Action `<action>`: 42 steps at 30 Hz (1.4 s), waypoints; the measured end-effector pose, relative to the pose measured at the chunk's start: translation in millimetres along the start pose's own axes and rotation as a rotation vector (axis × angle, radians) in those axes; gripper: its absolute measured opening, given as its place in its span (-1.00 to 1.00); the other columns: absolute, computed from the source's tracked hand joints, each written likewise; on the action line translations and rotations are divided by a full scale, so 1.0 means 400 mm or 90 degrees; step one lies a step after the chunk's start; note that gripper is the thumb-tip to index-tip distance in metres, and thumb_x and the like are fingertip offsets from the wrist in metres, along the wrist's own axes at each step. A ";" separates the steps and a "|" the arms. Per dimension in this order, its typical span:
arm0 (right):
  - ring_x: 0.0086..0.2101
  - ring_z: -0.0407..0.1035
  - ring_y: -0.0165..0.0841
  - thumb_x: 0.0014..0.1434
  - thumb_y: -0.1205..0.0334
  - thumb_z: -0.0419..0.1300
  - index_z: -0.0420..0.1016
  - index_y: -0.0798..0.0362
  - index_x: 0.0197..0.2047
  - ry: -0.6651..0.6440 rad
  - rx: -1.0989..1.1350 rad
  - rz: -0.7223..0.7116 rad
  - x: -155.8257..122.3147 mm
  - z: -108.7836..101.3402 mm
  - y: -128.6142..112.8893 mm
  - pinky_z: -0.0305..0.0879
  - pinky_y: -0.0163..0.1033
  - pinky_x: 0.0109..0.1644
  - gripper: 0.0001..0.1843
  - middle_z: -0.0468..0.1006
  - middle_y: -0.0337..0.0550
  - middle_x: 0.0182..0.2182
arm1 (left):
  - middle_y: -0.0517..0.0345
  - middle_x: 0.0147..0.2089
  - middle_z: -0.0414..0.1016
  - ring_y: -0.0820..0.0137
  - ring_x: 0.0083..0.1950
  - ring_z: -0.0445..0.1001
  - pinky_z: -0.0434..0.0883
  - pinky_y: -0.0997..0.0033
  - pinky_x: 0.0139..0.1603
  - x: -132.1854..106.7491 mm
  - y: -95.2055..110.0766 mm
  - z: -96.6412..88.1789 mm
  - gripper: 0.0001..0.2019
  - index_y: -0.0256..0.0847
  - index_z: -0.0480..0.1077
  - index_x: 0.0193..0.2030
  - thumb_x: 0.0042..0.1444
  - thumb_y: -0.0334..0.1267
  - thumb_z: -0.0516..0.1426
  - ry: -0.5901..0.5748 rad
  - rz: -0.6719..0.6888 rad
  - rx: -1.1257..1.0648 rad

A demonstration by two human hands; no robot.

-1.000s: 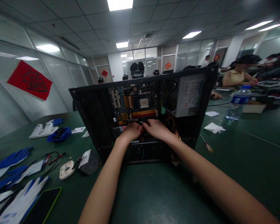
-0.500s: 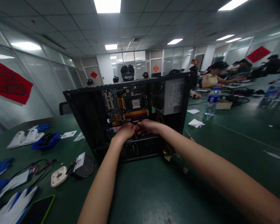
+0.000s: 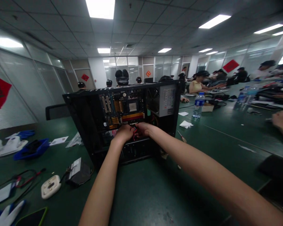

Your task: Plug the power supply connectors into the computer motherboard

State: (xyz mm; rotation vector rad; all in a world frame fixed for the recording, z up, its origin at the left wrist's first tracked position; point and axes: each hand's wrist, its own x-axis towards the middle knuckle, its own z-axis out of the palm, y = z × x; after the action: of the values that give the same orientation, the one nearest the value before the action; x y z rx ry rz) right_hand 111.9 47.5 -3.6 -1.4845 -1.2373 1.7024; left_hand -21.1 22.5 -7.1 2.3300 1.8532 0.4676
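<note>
One open black metal computer case [image 3: 89, 125] stood on the green table [image 3: 155, 194], its one green motherboard [image 3: 122, 108] exposed. Both hands reached inside just below it: the left hand [image 3: 124, 133] and right hand [image 3: 142, 129] were curled together around thin red wires [image 3: 134, 133]. One clear water bottle [image 3: 198, 105] stood well apart.

Computer case [image 3: 89, 125] stands on the table [image 3: 155, 194], water bottle [image 3: 198, 105] behind right.

green table [image 3: 155, 194] | on it: computer case [image 3: 85, 125], water bottle [image 3: 198, 105], screwdriver [image 3: 182, 137], blue tray [image 3: 30, 150]
</note>
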 end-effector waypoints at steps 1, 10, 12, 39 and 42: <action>-0.63 0.26 -0.46 0.47 0.22 -0.16 0.28 0.07 -0.41 -0.001 0.006 0.008 0.004 0.002 0.000 0.28 -0.34 -0.45 -0.59 0.36 -0.28 -0.63 | -0.18 -0.16 0.64 0.21 -0.18 0.58 0.31 0.36 -0.27 0.001 0.000 0.001 -0.64 -0.26 0.58 -0.26 0.30 -0.16 -0.01 0.002 -0.002 0.001; -0.61 0.23 -0.43 0.47 0.21 -0.20 0.27 0.06 -0.41 -0.039 0.092 0.027 0.005 -0.004 -0.005 0.28 -0.30 -0.44 -0.57 0.35 -0.28 -0.61 | -0.16 -0.16 0.64 0.19 -0.18 0.59 0.37 0.34 -0.22 0.010 -0.014 0.001 -0.61 -0.22 0.59 -0.23 0.31 -0.09 -0.02 0.011 -0.022 -0.003; -0.61 0.23 -0.42 0.48 0.20 -0.23 0.26 0.06 -0.41 -0.046 0.102 0.027 0.001 -0.004 -0.007 0.28 -0.30 -0.44 -0.55 0.35 -0.28 -0.61 | -0.15 -0.17 0.65 0.19 -0.17 0.59 0.36 0.35 -0.23 0.011 -0.018 -0.002 -0.61 -0.21 0.59 -0.23 0.31 -0.09 -0.02 0.014 -0.024 -0.005; -0.63 0.26 -0.47 0.49 0.17 -0.09 0.30 0.08 -0.37 0.036 0.102 -0.021 0.005 0.005 0.011 0.30 -0.37 -0.49 -0.62 0.35 -0.30 -0.62 | -0.15 -0.15 0.64 0.20 -0.18 0.59 0.34 0.35 -0.26 0.002 -0.001 -0.012 -0.63 -0.20 0.60 -0.26 0.29 -0.10 0.01 0.019 -0.030 -0.010; -0.63 0.29 -0.48 0.49 0.20 -0.09 0.28 0.08 -0.36 0.057 0.103 -0.028 -0.001 0.007 0.011 0.27 -0.39 -0.52 -0.64 0.36 -0.30 -0.62 | -0.16 -0.14 0.64 0.19 -0.18 0.58 0.34 0.35 -0.27 0.001 0.002 -0.011 -0.62 -0.21 0.60 -0.25 0.29 -0.09 0.00 0.020 -0.036 -0.011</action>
State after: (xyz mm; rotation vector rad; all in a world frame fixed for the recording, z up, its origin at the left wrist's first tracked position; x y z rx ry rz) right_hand 109.9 44.5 -7.6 -1.4112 -1.0519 1.6483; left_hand -21.8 22.5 -2.6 2.2660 1.9145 0.5134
